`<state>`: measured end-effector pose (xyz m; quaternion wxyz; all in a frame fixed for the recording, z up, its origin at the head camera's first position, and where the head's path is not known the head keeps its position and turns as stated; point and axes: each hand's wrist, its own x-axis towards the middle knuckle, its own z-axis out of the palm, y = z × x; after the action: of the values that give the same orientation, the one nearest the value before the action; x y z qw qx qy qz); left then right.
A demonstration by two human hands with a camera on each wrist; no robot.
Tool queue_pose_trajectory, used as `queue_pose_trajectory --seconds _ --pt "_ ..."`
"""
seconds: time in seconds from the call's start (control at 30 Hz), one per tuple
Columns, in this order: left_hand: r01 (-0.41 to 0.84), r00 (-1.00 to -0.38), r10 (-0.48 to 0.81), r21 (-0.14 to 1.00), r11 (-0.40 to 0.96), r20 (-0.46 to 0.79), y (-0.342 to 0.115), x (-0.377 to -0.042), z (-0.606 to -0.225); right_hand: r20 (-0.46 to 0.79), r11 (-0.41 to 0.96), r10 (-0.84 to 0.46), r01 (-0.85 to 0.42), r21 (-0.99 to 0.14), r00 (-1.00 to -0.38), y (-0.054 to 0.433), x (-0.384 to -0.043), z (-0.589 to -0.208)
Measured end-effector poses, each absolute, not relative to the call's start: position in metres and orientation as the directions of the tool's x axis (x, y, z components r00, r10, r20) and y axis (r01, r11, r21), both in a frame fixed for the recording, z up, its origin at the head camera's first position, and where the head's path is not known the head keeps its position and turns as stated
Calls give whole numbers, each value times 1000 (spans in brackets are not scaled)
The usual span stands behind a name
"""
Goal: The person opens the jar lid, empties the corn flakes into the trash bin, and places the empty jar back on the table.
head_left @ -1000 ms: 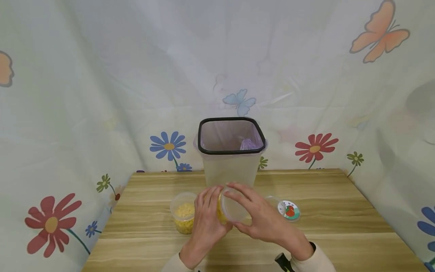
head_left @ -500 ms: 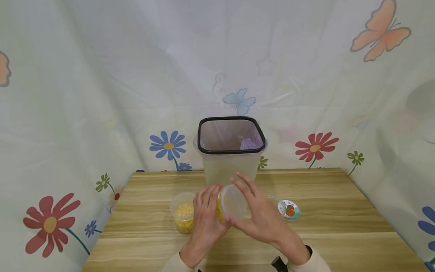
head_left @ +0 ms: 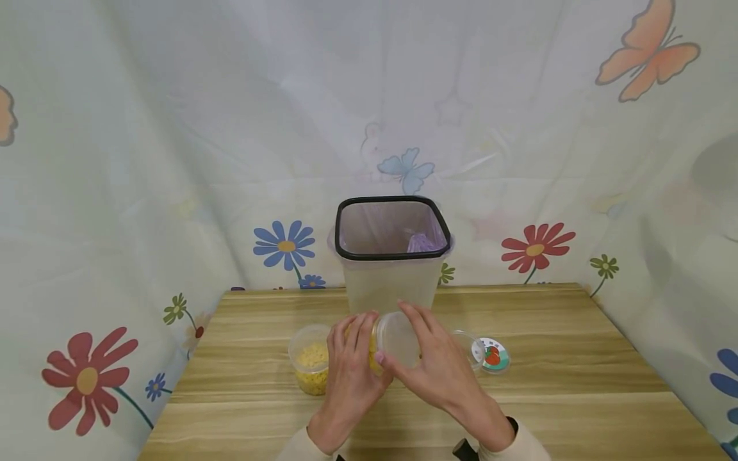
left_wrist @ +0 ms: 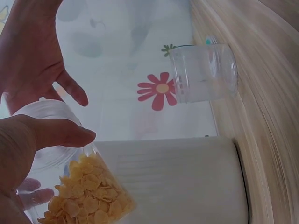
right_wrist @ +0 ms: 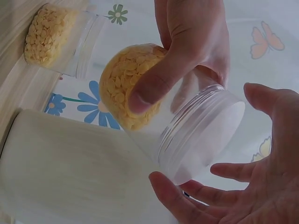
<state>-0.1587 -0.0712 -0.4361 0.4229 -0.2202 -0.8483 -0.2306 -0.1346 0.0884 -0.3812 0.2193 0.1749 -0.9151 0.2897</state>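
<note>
My left hand (head_left: pixel 350 374) grips a clear plastic jar (right_wrist: pixel 128 84) part filled with yellow flakes, probably corn flakes. The jar is tilted above the table, its translucent white lid (right_wrist: pixel 205 137) turned toward my right hand (head_left: pixel 444 371). The fingers of that right hand are spread loosely around the lid; in the right wrist view gaps show between it and some fingers. Whether any fingertip touches it, I cannot tell. To the left stands a second jar (head_left: pixel 312 371) with yellow flakes, no lid visible on it. Behind my right hand stands an empty clear jar (left_wrist: pixel 203 74).
A pale bin (head_left: pixel 389 282) with a black rim and a purple liner stands at the table's back, beyond the hands. Right of the empty jar lies a round printed lid or label (head_left: pixel 494 356) on the wooden table (head_left: pixel 565 384). Patterned cloth (head_left: pixel 230 128) surrounds the table.
My right hand loosened from around the lid and spread its fingers, then came back in close, its thumb further left. The left hand and its jar stay nearly still.
</note>
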Motion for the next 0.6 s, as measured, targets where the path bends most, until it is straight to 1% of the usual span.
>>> queue_pose_trajectory --seconds 0.17,0.3,0.47,0.6 --pt "566 -541 188 190 802 820 -70 -158 -435 506 768 -182 -443 -463 -843 88 -135 -380" --pt "561 -552 187 196 804 813 -70 -156 -434 519 747 -205 -475 -466 -830 89 -135 -378" --pt "558 -576 176 227 799 798 -71 -155 -432 552 716 -259 -542 -441 -792 90 -135 -376" --pt "557 -585 172 238 796 793 -72 -154 -431 590 695 -315 -604 -390 -743 92 -136 -375"
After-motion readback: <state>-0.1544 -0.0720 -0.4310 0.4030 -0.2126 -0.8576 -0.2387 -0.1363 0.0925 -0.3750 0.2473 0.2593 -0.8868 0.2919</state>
